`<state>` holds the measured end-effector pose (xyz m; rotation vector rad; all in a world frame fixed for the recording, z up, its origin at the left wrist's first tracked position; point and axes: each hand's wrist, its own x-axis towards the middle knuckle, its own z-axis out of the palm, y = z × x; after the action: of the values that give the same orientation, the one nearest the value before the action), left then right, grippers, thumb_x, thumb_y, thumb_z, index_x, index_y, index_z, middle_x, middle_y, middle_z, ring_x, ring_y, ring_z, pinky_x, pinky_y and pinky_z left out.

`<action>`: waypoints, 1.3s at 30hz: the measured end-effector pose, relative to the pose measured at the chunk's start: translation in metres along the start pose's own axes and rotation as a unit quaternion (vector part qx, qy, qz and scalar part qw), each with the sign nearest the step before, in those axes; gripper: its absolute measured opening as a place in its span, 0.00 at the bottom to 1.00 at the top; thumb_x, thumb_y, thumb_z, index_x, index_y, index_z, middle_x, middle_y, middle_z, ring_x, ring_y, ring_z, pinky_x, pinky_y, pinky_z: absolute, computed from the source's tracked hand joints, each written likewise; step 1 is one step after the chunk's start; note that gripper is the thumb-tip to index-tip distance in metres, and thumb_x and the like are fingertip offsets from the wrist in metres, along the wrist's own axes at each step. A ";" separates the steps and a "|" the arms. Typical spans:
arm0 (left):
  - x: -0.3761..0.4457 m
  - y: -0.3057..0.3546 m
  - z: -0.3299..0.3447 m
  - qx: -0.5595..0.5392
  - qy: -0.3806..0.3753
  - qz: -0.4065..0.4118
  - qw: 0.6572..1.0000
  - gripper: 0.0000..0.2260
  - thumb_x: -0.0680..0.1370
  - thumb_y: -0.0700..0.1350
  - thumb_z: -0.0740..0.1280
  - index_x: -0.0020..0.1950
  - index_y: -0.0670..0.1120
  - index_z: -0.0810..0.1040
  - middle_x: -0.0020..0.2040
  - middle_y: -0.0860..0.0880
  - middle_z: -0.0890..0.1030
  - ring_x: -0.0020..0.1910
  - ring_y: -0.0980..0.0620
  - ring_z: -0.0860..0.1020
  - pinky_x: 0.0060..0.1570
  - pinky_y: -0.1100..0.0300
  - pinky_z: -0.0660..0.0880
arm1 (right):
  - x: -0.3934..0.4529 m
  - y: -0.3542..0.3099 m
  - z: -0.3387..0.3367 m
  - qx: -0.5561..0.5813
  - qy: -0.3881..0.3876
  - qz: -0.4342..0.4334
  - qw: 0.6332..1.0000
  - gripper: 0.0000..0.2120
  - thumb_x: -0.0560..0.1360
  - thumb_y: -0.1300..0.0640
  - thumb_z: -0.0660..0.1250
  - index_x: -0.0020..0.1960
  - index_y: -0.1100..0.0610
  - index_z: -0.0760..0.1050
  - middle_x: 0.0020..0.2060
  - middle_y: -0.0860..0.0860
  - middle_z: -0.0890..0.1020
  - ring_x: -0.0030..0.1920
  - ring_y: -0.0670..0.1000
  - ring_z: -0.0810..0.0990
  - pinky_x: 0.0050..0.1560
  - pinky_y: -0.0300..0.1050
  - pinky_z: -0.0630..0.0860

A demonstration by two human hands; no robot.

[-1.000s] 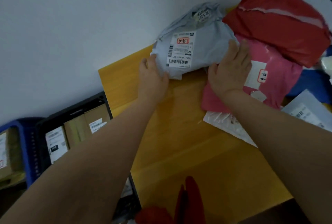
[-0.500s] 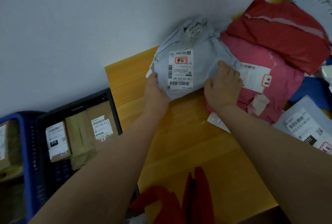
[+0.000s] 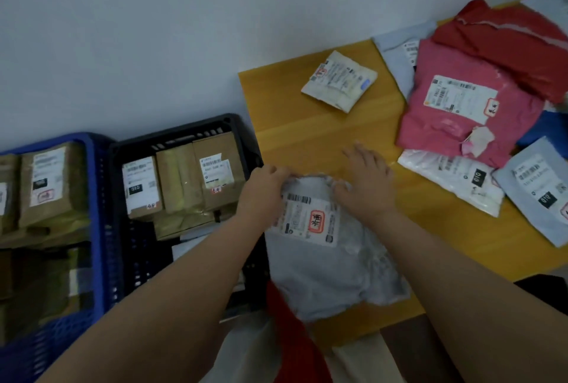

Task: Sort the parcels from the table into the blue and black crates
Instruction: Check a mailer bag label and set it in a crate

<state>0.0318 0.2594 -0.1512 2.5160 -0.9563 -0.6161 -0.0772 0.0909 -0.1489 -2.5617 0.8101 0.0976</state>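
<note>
A grey poly-bag parcel (image 3: 332, 266) with a white label lies at the near left edge of the yellow table (image 3: 310, 136). My left hand (image 3: 264, 186) grips its far left corner. My right hand (image 3: 365, 176) rests on its far right edge with the fingers stretched out flat. Left of the table stand the black crate (image 3: 184, 133) and, further left, the blue crate (image 3: 98, 198), both holding brown box parcels with labels.
On the table lie a small cream padded parcel (image 3: 339, 81), a pink bag (image 3: 461, 109), a red bag (image 3: 516, 41), a white bag (image 3: 455, 179) and grey bags (image 3: 538, 189) at the right. A white wall rises behind. Red fabric (image 3: 292, 336) hangs near me.
Both hands have pulled the grey parcel from the pile at the back toward me to the table's near left edge. A small cream parcel now shows where it lay. My view swung left.
</note>
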 end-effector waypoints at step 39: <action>-0.107 0.062 0.080 -0.077 0.104 -0.211 0.969 0.41 0.73 0.60 0.70 0.79 0.54 0.51 0.78 0.38 0.46 0.78 0.39 0.45 0.71 0.36 0.58 | -0.131 0.084 0.025 0.150 0.036 0.118 0.981 0.36 0.76 0.51 0.67 0.78 0.57 0.53 0.71 0.60 0.66 0.70 0.61 0.62 0.69 0.53 0.59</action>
<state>-0.1146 0.2753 -0.1591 2.5894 -0.2856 -0.5078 -0.2306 0.1104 -0.1788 -2.1903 1.0679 -0.0431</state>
